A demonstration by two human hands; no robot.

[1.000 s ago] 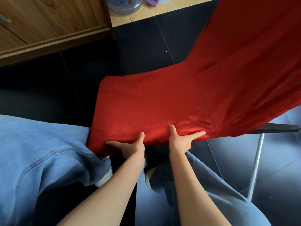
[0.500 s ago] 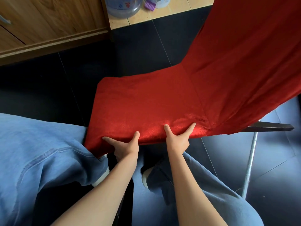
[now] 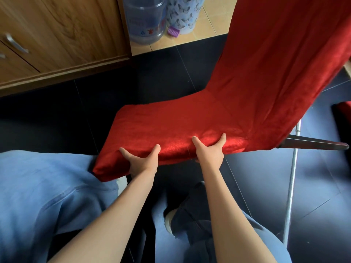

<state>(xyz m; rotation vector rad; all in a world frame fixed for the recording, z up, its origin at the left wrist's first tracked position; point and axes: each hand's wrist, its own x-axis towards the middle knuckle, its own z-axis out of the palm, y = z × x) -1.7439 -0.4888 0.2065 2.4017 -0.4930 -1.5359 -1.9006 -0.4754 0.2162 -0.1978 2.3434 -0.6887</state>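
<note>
A chair in a shiny red fabric cover stands in front of me, its tall backrest rising to the right. My left hand grips the near edge of the seat toward its left corner, thumb and one finger on top, the other fingers hidden under the edge. My right hand grips the same edge a little to the right in the same way. The cloth lies smooth over the seat and bunches slightly under my right hand.
A wooden cabinet stands at the far left. A clear water jug, a patterned bin and a purple item sit on tan tiles. A dark chair leg and a white rod are on the right; my jeans are below.
Both hands stay on the seat's near edge. My right hand's spread finger has drawn in and lifted. The view has tilted up, showing more of the jug and bin.
</note>
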